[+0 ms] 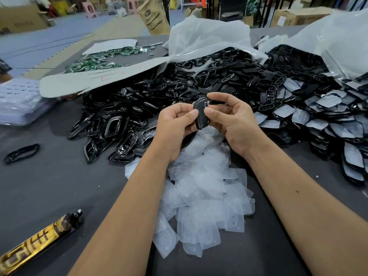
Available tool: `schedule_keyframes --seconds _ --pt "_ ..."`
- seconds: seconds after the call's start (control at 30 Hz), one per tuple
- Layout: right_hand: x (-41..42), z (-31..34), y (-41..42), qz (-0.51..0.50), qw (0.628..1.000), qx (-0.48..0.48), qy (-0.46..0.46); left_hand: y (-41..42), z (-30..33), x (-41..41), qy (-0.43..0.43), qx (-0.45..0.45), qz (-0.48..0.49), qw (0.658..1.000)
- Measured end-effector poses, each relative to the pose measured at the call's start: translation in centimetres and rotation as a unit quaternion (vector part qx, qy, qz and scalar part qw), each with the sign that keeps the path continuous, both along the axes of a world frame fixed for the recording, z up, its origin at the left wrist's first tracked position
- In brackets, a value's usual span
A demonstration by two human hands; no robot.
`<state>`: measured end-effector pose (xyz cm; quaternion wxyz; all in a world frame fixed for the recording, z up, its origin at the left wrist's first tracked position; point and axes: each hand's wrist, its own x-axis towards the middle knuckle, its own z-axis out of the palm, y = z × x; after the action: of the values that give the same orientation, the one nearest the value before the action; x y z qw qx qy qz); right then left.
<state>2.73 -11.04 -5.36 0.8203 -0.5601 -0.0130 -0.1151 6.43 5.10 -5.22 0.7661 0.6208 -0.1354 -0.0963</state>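
Note:
Both hands hold one black plastic key-fob shell [201, 114] above the table's middle. My left hand [175, 126] grips its left side, thumb pressed on the face. My right hand [231, 120] pinches its right side and top, thumb on the face. Beneath the hands lies a heap of translucent white rubber pads [201, 196]. Behind it spreads a pile of glossy black frames [123, 116].
Black shells with pads fitted [322, 118] are heaped at right under clear bags [328, 36]. Green circuit boards [99, 58] lie far left. One loose black frame [21, 152] and a gold-and-black tube [35, 242] lie on the grey table [59, 186].

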Motion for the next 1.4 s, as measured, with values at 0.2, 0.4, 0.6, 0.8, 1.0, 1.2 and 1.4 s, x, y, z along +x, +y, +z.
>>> schedule_keyframes --seconds 0.2,0.4,0.6,0.8,1.0,1.2,1.4 --pt "-0.1 0.0 0.1 -0.004 0.999 -0.042 0.006 0.0 0.5 -0.4 0.016 -0.014 -0.020 1.000" --pt "-0.4 0.3 0.1 -0.005 1.000 -0.021 -0.006 0.0 0.8 -0.7 0.030 -0.033 -0.042 0.998" --pt "-1.8 1.8 -2.2 -0.046 0.988 -0.147 -0.024 -0.5 2.8 -0.1 -0.017 0.069 -0.087 0.994" --pt "-4.7 3.9 -9.0 -0.229 0.888 -0.399 -0.023 -8.5 6.0 0.1 -0.288 0.323 -0.057 0.900" --pt "-8.1 5.9 -15.8 -0.428 0.672 -0.605 0.013 -19.6 5.8 -2.2 -0.439 0.357 -0.083 0.820" --pt "-9.4 6.5 -19.6 -0.321 0.603 -0.699 0.210 -24.7 4.5 -3.7 -0.436 0.490 -0.138 0.742" --pt "-8.9 8.4 -18.6 -0.330 0.634 -0.667 0.210 -24.0 4.9 -3.9 -0.408 0.410 -0.082 0.811"
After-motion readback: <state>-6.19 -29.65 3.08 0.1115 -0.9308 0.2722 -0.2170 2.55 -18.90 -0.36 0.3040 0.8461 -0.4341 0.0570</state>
